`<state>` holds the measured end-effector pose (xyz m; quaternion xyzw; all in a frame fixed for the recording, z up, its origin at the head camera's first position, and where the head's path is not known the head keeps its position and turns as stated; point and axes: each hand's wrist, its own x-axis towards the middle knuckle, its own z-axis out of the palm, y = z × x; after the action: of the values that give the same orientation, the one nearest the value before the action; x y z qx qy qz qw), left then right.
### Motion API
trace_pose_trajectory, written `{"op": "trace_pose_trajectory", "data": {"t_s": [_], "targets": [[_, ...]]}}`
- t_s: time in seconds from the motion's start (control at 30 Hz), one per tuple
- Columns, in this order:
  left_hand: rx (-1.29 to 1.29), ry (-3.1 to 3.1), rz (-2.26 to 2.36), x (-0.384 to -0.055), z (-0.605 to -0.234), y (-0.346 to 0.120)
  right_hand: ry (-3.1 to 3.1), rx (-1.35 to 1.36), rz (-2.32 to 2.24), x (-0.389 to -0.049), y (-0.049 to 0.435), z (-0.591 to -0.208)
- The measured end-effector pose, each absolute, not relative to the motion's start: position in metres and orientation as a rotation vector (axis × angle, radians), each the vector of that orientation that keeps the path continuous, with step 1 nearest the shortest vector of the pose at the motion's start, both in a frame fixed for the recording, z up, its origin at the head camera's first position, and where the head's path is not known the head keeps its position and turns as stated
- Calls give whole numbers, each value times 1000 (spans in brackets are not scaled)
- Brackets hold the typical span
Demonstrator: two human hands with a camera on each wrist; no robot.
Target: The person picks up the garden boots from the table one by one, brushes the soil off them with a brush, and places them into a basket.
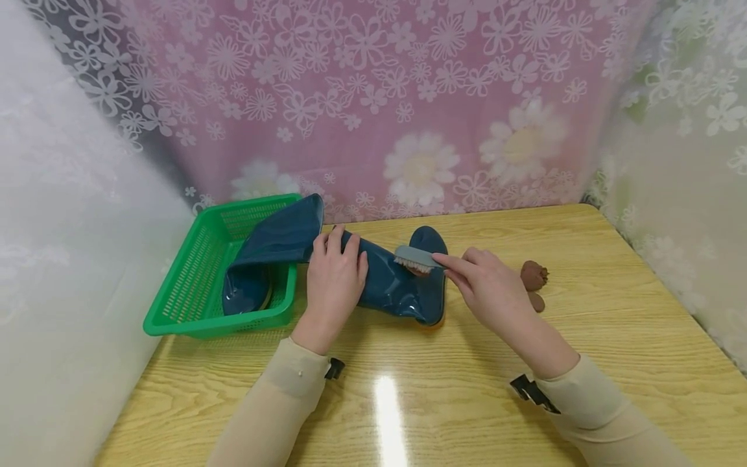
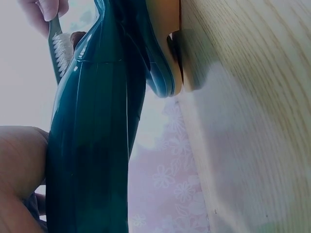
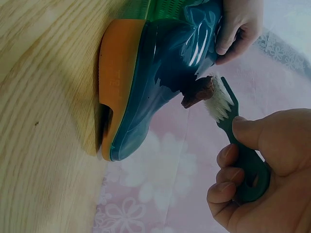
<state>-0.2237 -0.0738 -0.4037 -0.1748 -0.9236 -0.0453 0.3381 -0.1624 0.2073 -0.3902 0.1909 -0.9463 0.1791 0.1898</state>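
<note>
A blue rubber boot [image 1: 379, 275] with an orange sole [image 3: 119, 68] stands on its sole, its shaft leaning left. My left hand [image 1: 335, 275] grips that shaft near its top end. In my right hand [image 1: 493, 288] is the handle of a small green brush [image 3: 243, 160], the thumb pressed along its neck. White bristles [image 3: 218, 102] meet a brown, clay-like lump [image 3: 197, 92] stuck to the boot's ankle area. The boot's toe points away from me in the head view.
At the left a green plastic basket [image 1: 218, 329] holds a second blue boot [image 1: 280, 230], whose shaft leans over the basket's right rim. A larger brown lump [image 1: 533, 275] and a smaller brown piece [image 1: 536, 301] lie on the wooden table [image 1: 467, 402] at the right. Floral curtains hang behind.
</note>
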Motion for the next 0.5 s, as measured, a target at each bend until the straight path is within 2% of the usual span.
{"op": "trace_pose_trajectory", "data": {"t_s": [0.5], "targets": [[-451,-2447,-138,-224,-402,-74,-2649,512,420,-159,213,-384]]}}
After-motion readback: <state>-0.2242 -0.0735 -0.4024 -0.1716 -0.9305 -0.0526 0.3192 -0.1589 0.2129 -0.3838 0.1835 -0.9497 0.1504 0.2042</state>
